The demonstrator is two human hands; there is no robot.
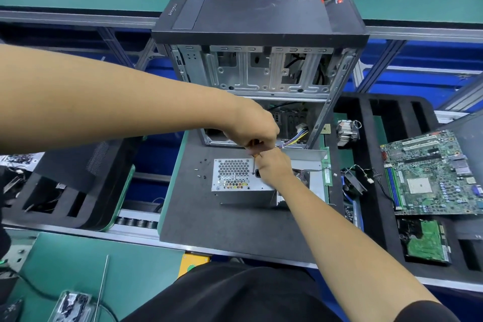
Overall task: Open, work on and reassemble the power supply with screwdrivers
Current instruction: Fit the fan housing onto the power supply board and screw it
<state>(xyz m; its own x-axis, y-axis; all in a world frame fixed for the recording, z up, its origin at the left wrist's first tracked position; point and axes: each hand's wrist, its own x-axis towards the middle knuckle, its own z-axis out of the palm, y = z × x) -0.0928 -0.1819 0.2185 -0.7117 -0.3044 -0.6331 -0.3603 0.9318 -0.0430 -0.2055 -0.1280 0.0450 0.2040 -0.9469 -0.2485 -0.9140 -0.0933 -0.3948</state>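
Note:
The silver power supply (235,178) with a honeycomb grille lies on a dark grey mat (222,222) in front of the open computer case (261,65). My left hand (254,129) grips the amber handle of a screwdriver (254,162) from above. The shaft stands nearly upright, its tip on the unit's top face to the right of the grille. My right hand (275,168) grips the power supply at its right side, next to the shaft. Several small black screws (201,168) lie on the mat to the left of the unit.
A motherboard (433,172), a fan (354,183), a heatsink (346,131) and a hard drive (424,242) lie on the black foam tray at the right. A black foam tray (65,191) is at the left. A long metal rod (103,287) lies on the green bench.

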